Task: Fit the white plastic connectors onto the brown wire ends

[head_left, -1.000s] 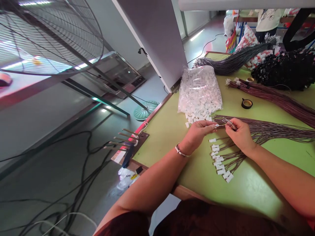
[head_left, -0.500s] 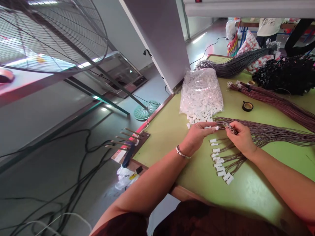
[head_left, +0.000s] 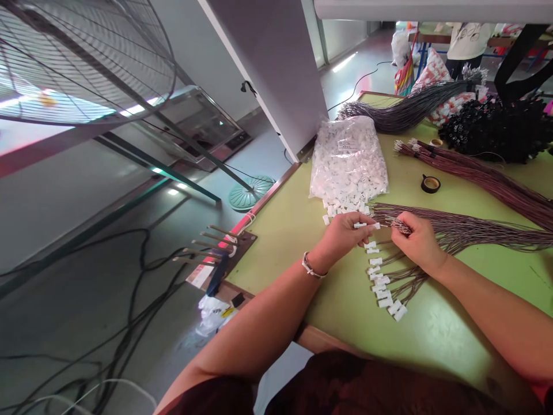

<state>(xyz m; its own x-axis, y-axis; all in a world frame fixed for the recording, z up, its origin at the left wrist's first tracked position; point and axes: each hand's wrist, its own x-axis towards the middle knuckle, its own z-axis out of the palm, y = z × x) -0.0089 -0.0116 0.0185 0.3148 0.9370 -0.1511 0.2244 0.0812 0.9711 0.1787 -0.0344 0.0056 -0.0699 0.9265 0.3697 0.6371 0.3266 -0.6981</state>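
Between the thumb and fingers of my left hand [head_left: 345,235] is a small white connector housing [head_left: 375,226], its end pointing at my right hand. My right hand [head_left: 417,239] is closed round a bunch of thin brown wires [head_left: 402,227], tips facing left. The gap between the two hands is small; whether a wire tip sits inside the housing I cannot make out. Below them lies a slanting row of wires with white connectors [head_left: 382,282] on their ends. Behind my left hand, loose white housings [head_left: 341,206] spill from a clear plastic bag [head_left: 349,158].
More brown wires [head_left: 466,219] stretch right across the green table [head_left: 276,248]. Beyond are a black tape roll [head_left: 431,184], reddish-brown wire bundles [head_left: 479,173], grey wires [head_left: 401,109] and a black heap [head_left: 501,129]. A pronged rack [head_left: 224,248] is fixed at the left edge; a fan [head_left: 86,63] stands left.
The left hand's fingers have curled further in around the white housing, and my right hand has closed more tightly over the wires. The whole view has shifted slightly.
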